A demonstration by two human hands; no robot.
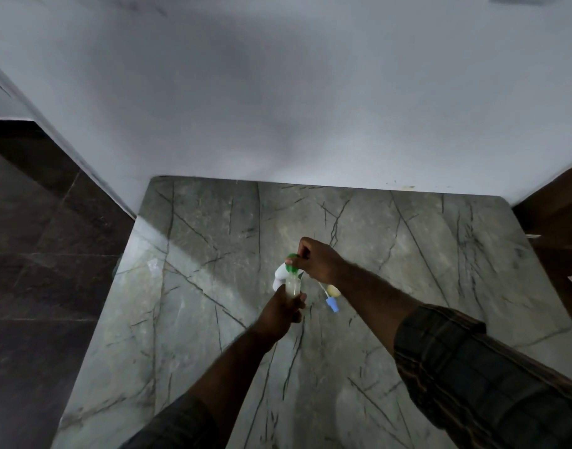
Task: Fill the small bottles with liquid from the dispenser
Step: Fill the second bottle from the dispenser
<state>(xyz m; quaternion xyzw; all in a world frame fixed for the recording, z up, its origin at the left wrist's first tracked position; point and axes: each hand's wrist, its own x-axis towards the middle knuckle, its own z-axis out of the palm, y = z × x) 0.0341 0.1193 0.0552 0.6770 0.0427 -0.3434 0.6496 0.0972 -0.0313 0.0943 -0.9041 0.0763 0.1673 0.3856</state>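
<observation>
Bottle (292, 289) upright, L hand (278, 314) gripped round it from below, R hand (320, 264) pinching green dispenser top (291, 268) just above its mouth.

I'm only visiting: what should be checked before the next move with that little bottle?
1. Left hand grips the bottle: ok.
2. Right hand pinches the green cap at the bottle's top: ok.
3. Pale liquid shows inside the bottle: ok; how full, cannot tell.
4. Green cap screwed tight: cannot tell.
5. Blue-tipped item rests on the table, right of the bottle: ok.
</observation>
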